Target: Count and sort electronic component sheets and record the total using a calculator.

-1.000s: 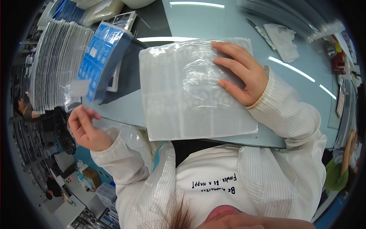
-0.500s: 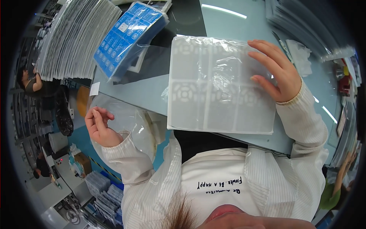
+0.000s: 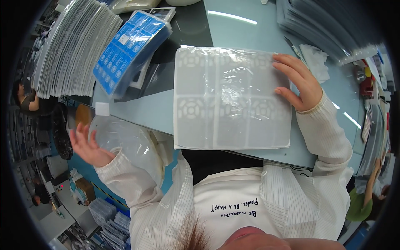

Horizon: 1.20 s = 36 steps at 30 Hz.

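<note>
A square stack of white sheets (image 3: 232, 125) in shiny clear film lies at the table's near edge. Pale ring-shaped patterns show through its cover. My right hand (image 3: 302, 83) rests over the stack's right edge, fingers spread and stretched out. Off to the left, beyond the table edge, my left hand (image 3: 92, 145) is raised and open, its fingers apart and nothing in it. Close by that hand hangs a clear plastic bag (image 3: 129, 137). A small white tag (image 3: 102, 109) sits at the table's edge just above it.
Blue printed sheets (image 3: 125, 52) in clear film lie at the back left, beside a tall row of packed sheets (image 3: 77, 46). A stack of clear plastic sheets (image 3: 325, 31) and a crumpled white wrapper (image 3: 314, 62) are at the back right. Co-workers (image 3: 31, 100) show at both sides.
My left hand has moved further left, and its fingers have gone from curled together to spread. My right hand stays on the stack. The whole view has shifted slightly.
</note>
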Available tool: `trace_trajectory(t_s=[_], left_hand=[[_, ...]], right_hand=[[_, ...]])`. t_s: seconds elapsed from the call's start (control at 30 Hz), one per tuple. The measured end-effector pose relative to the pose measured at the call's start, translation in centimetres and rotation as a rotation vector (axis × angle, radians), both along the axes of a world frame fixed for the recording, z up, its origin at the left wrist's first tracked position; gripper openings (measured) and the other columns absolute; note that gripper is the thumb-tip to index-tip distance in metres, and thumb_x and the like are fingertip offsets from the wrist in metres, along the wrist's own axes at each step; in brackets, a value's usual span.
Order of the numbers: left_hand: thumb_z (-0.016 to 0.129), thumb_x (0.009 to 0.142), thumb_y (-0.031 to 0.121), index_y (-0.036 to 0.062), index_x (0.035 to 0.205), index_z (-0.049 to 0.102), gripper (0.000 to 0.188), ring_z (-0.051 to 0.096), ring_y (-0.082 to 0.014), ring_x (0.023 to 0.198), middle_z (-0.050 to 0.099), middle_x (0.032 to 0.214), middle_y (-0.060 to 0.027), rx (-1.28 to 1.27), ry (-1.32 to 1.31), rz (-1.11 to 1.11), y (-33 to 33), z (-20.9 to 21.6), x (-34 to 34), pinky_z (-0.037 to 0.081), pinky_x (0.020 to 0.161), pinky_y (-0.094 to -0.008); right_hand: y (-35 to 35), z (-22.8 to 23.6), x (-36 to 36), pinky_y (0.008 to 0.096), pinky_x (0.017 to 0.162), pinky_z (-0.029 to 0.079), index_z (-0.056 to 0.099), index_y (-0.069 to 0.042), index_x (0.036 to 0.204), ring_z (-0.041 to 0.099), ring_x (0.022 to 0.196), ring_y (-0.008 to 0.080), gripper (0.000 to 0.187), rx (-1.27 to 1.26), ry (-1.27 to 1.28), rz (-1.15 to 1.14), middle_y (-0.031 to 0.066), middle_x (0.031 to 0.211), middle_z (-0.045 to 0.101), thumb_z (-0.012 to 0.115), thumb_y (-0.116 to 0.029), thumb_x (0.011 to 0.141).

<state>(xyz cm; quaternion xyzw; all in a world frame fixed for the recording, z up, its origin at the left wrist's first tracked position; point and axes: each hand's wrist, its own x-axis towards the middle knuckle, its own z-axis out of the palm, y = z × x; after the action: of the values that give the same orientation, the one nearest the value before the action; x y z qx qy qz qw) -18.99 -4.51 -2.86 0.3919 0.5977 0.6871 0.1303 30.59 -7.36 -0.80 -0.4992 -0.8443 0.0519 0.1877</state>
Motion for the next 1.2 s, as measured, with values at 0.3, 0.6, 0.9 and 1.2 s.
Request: trace_trajectory(t_s=[0.3,0.6,0.9,1.2], left_hand=[[0.067,0.083,0.007,-0.0019,0.104,0.066,0.023,0.059,-0.0317,0.107,0.067,0.108,-0.0156,-0.032,0.855,-0.503,-4.5,4.2,8.5,0.045,0.096,-0.0425],[0.076,0.077,0.006,-0.0007,0.110,0.066,0.035,0.061,-0.0361,0.108,0.066,0.113,-0.0169,-0.109,1.018,-1.212,3.3,5.6,15.9,0.048,0.093,-0.0404],[0.084,0.073,0.017,0.0031,0.105,0.066,0.040,0.056,-0.0295,0.104,0.061,0.103,-0.0105,-0.114,0.946,-1.213,8.1,2.3,21.0,0.048,0.086,-0.0381],[0.083,0.073,0.012,0.0050,0.100,0.066,0.032,0.057,-0.0293,0.098,0.060,0.100,-0.0089,-0.295,0.974,-1.288,8.4,3.8,21.9,0.049,0.085,-0.0377]], right_hand=[[4.7,-1.3,-2.8,0.0392,0.094,0.048,0.062,-0.001,0.120,0.057,0.111,0.0331,0.045,0.068,0.149,0.087,0.0156,0.125,0.060,0.076,-0.011,0.080],[4.3,-0.9,-6.6,0.0365,0.085,0.049,0.065,-0.005,0.114,0.058,0.100,0.0290,0.037,-0.080,0.246,-0.033,0.0119,0.105,0.058,0.074,-0.008,0.078],[3.6,-1.7,-6.2,0.0334,0.082,0.050,0.063,-0.003,0.116,0.059,0.094,0.0261,0.041,-0.056,0.396,-0.012,0.0118,0.102,0.055,0.074,-0.007,0.078],[3.5,-2.0,-6.4,0.0349,0.085,0.050,0.060,-0.003,0.120,0.059,0.100,0.0287,0.047,-0.035,0.463,-0.036,0.0134,0.115,0.055,0.077,-0.006,0.076]])
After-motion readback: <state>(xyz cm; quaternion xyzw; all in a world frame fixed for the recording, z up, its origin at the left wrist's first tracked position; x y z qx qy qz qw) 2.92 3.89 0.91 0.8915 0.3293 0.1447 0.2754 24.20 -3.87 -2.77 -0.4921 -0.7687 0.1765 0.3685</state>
